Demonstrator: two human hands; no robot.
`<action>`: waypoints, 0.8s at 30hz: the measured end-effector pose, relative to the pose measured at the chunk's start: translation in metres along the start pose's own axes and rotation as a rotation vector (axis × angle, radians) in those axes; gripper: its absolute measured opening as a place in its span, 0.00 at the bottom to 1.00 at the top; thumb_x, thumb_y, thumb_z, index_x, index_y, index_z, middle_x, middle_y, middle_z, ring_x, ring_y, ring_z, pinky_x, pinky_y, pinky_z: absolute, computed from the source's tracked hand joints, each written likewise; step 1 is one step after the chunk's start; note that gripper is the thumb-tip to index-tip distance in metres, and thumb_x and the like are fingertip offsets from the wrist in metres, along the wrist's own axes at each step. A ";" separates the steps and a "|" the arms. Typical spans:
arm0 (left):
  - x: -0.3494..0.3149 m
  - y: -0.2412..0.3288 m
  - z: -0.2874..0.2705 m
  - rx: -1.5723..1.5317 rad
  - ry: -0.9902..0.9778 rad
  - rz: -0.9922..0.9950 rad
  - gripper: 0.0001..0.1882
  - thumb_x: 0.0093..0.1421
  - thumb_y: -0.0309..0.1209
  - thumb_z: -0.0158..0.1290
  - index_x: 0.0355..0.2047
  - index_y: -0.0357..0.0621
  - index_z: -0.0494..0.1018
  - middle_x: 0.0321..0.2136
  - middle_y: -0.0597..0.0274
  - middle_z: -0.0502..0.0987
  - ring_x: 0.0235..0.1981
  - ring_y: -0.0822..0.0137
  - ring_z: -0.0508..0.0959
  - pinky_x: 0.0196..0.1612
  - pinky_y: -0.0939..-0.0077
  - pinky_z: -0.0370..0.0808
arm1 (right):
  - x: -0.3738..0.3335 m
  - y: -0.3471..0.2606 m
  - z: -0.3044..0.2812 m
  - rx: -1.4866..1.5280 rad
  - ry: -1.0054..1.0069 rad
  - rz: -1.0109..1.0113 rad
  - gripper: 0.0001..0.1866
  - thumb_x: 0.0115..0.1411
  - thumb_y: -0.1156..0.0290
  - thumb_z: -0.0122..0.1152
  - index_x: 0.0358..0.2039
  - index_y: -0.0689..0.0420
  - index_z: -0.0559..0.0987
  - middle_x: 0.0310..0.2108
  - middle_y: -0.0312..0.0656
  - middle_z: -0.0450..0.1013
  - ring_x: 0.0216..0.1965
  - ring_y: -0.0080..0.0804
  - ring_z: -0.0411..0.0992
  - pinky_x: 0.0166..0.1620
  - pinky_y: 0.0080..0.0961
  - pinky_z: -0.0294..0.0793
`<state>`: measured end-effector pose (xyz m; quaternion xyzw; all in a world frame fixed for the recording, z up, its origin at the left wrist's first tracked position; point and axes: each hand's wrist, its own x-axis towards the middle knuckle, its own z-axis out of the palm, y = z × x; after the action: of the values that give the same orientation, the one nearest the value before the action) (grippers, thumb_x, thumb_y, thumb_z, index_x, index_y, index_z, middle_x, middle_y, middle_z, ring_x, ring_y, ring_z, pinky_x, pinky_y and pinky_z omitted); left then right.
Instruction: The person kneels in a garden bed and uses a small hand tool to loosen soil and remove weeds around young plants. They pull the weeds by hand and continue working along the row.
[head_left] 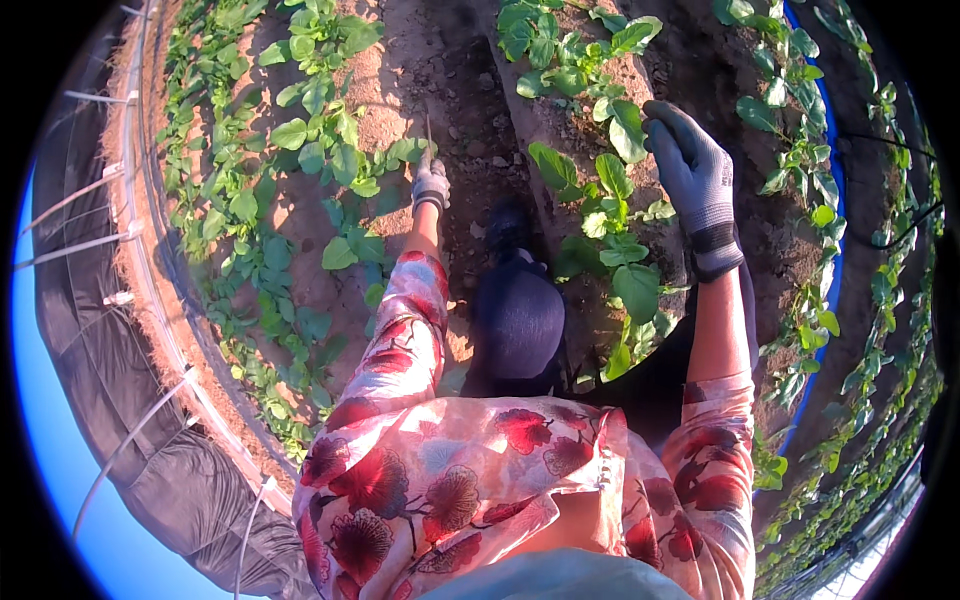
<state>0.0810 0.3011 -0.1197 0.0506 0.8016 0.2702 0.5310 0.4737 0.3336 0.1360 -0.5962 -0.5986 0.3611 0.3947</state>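
Note:
My left hand (430, 185), in a grey glove, is closed around a thin, straight tool (429, 135) that points forward over the furrow; whether it is a blade or a rod I cannot tell. My right hand (694, 165) wears a grey glove with a dark cuff. Its fingers are bent forward with the thumb apart, and nothing shows in it. It hovers at the right side of a row of leafy green plants (622, 180), close to their leaves. Another row of leafy plants (318, 130) grows just left of my left hand.
A dark-clothed knee (517, 320) is bent in the furrow (465, 100) between the two rows. On the right a blue strip (832, 200) runs along more plants (800, 130). Black sheeting (90, 330) and pale poles (75, 245) line the left edge.

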 end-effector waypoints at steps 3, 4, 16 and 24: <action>0.031 -0.059 -0.052 0.169 0.171 0.292 0.21 0.56 0.55 0.43 0.39 0.58 0.73 0.21 0.58 0.73 0.22 0.57 0.73 0.26 0.62 0.67 | 0.001 -0.011 0.005 0.045 -0.039 -0.004 0.12 0.55 0.68 0.55 0.39 0.58 0.77 0.32 0.45 0.76 0.33 0.28 0.76 0.37 0.22 0.72; 0.031 -0.082 -0.061 0.590 0.408 0.707 0.22 0.58 0.51 0.43 0.48 0.57 0.71 0.25 0.52 0.76 0.27 0.52 0.76 0.32 0.60 0.71 | 0.001 -0.013 0.001 0.056 -0.033 -0.009 0.13 0.55 0.68 0.55 0.39 0.58 0.77 0.32 0.45 0.76 0.33 0.27 0.76 0.37 0.22 0.72; -0.099 -0.190 -0.052 0.959 0.102 0.449 0.28 0.60 0.48 0.36 0.62 0.65 0.50 0.35 0.39 0.75 0.34 0.41 0.75 0.39 0.49 0.70 | -0.004 0.005 -0.013 -0.058 -0.061 0.028 0.13 0.58 0.71 0.54 0.44 0.59 0.76 0.35 0.39 0.76 0.37 0.19 0.73 0.41 0.17 0.71; -0.111 -0.194 -0.041 0.818 0.126 0.442 0.28 0.60 0.49 0.37 0.61 0.68 0.51 0.35 0.38 0.75 0.34 0.41 0.76 0.38 0.50 0.70 | -0.004 -0.004 -0.013 -0.068 -0.025 0.000 0.12 0.55 0.67 0.55 0.39 0.58 0.77 0.29 0.43 0.77 0.30 0.21 0.75 0.36 0.19 0.71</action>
<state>0.1325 0.0802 -0.1105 0.4087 0.8430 0.0412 0.3473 0.4835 0.3289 0.1446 -0.6048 -0.6153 0.3481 0.3667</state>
